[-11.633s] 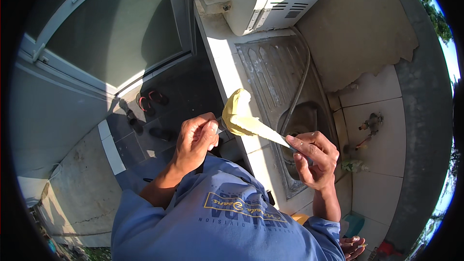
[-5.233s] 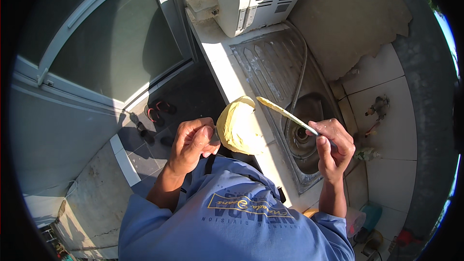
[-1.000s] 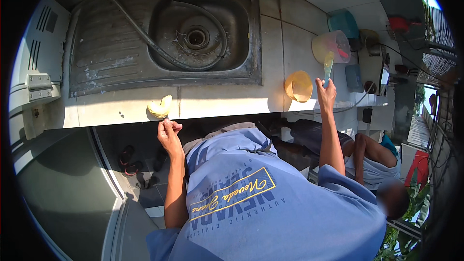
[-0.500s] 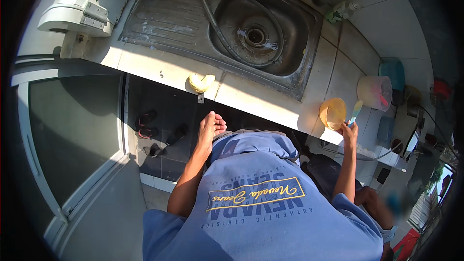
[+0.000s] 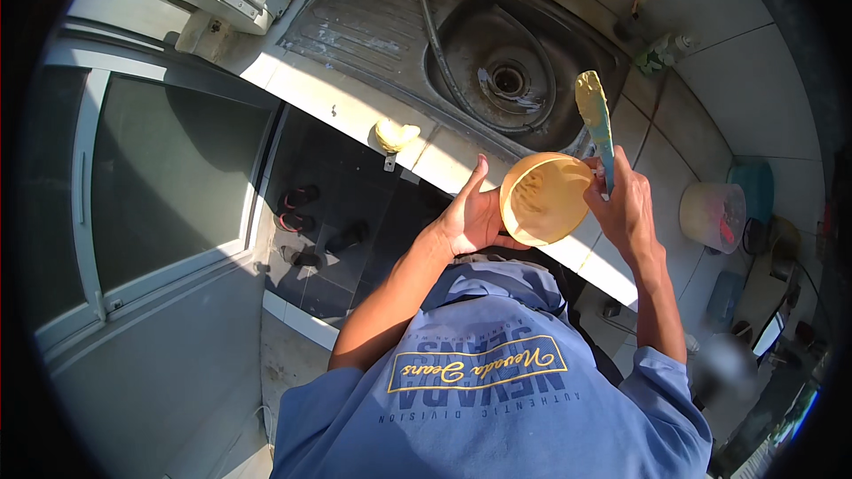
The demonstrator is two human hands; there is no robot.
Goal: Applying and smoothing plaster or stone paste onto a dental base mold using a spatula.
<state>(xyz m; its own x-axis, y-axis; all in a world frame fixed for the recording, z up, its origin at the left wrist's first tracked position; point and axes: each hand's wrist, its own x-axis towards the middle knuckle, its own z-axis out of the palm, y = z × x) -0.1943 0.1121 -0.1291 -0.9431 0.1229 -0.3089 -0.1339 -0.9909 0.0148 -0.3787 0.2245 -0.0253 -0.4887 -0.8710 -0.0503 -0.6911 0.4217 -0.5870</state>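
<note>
Yellow bowl [image 5: 566, 197]: between the hands, near the counter's edge [image 5: 311, 96]; looked light, thin-walled and slightly springy, best gripped by rim or cupped beneath.
Spatula [image 5: 595, 115]: beside the bowl's rim, smeared blade pointing away from the body and probably slippery; its blue handle seemed the surer hold.
Left hand [image 5: 475, 220]: spread wide, thumb raised, at the bowl's side; contact unclear.
Right hand [image 5: 628, 204]: wrapped round the spatula's handle, fingertips at the rim.

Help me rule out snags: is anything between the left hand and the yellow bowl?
Nothing visible is. The open left hand is right beside the yellow bowl; the right hand, holding the spatula, is at the bowl's other side.
</note>
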